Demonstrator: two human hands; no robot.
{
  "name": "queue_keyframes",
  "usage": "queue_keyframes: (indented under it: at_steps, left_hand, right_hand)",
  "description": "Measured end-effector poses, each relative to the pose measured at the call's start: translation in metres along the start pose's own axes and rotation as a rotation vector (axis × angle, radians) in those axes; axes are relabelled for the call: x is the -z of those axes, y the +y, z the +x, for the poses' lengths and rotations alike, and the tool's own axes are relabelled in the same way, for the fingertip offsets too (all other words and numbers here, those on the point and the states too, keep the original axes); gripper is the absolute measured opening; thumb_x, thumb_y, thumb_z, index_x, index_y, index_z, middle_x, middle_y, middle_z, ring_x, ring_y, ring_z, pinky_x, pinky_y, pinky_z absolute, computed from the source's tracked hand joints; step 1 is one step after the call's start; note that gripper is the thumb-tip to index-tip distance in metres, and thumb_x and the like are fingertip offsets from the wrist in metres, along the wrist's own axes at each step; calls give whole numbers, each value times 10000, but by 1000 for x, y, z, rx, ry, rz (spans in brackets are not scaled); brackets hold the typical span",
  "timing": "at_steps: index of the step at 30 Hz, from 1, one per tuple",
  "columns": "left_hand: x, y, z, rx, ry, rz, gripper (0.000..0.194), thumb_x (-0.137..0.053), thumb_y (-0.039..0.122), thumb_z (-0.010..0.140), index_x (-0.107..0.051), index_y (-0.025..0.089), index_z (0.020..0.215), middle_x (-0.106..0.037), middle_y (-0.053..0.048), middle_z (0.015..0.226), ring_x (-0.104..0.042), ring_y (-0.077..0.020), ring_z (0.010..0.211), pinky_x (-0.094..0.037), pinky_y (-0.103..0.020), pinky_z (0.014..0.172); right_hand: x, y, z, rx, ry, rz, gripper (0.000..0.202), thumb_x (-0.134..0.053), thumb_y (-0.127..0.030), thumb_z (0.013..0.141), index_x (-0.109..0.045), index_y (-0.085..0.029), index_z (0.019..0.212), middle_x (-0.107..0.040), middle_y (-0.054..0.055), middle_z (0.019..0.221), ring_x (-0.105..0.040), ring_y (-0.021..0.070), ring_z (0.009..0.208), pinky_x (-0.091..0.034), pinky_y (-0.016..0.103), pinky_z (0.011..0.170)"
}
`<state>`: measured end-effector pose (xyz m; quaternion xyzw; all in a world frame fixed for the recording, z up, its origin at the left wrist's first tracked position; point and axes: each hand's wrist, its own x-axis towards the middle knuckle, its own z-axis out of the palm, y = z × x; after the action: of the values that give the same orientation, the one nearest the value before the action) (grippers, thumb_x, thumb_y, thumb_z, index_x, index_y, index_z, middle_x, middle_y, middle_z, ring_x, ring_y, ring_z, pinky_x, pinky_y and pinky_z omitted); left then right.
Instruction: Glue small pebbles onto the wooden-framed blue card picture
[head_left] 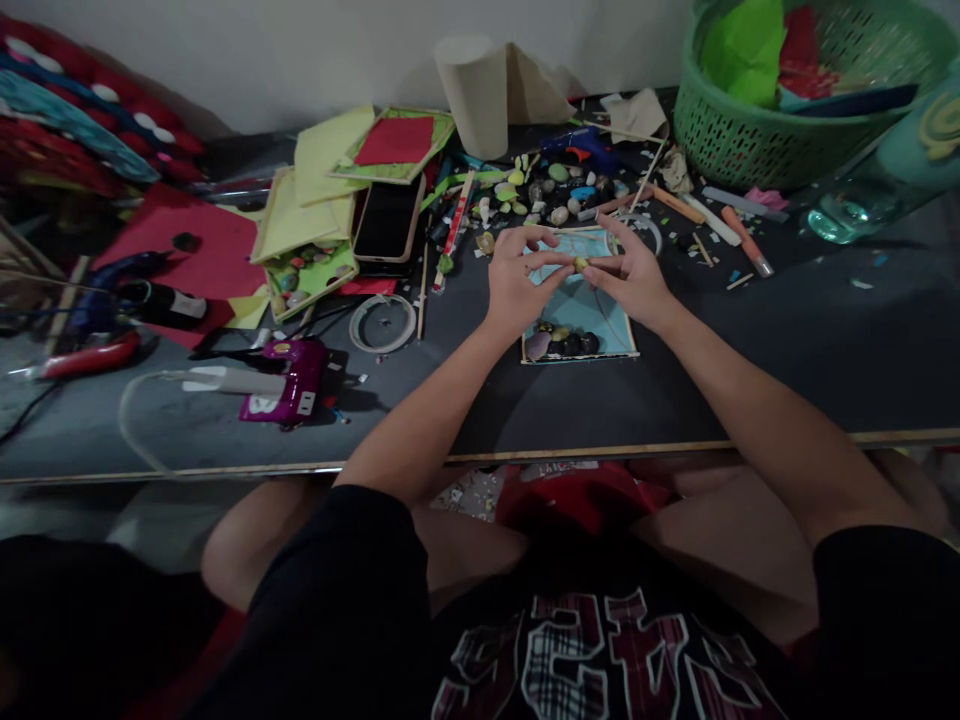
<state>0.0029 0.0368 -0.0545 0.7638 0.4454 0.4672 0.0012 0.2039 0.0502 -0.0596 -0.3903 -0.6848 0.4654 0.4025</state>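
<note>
Both my hands meet above a light blue picture panel (600,315) that has a thin pale stick frame. My left hand (523,272) and my right hand (631,275) pinch a small yellowish pebble (580,265) between their fingertips. Along the panel's near edge sit dark pebbles (573,344) beside a greyish-purple one (537,346). A thin dark line curves over the panel's right half. My fingers cover part of the panel's far side.
Behind my hands lies a heap of coloured pebbles (559,190) with a blue glue gun (581,148). A green basket (739,140) and a clear bottle (847,210) stand right. Leftward are a phone (388,222), tape roll (382,323) and purple power adapter (289,380).
</note>
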Motion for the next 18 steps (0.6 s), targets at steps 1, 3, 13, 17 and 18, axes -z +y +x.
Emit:
queue_keyframes:
  at_steps: [1,3,13,17,18]
  left_hand:
    - [0,1,0,-6,-5,-4,409,-546,617,913,-759,268,907,-693,-66,1035,-616,-205,980,-550,-380,876]
    - [0,1,0,-18,-26,-19,403,-558,618,907,-758,268,926,-694,-66,1047,-613,-211,996,-542,-390,899]
    - [-3,-3,-2,-31,-68,-50,365,-575,569,917,-757,255,877,-669,-71,998,-592,-227,1036,-506,-400,926]
    - [-1,-3,-2,-5,-96,-17,368,-550,559,931,-737,249,863,-667,-78,1005,-592,-242,1047,-489,-441,970]
    - [-1,-3,-2,-6,-103,-12,367,-537,551,939,-727,245,867,-667,-79,1013,-592,-244,1056,-483,-447,984]
  right_hand:
    - [0,1,1,-1,1,-6,1054,-663,-816,689,-273,-308,1526,-712,65,1039,-677,243,926,-598,401,755]
    - [1,3,2,-5,0,-11,1037,-654,-819,695,-283,-315,1523,-704,50,978,-672,240,900,-591,393,733]
    - [1,1,0,-29,11,-20,1072,-679,-815,669,-286,-273,1505,-737,27,863,-688,198,738,-609,386,769]
    - [1,2,0,-23,8,-36,1114,-688,-804,670,-267,-238,1532,-749,53,891,-709,214,781,-613,376,774]
    - [1,4,0,-20,7,-42,1109,-681,-805,676,-261,-243,1536,-747,53,900,-712,218,789,-613,377,768]
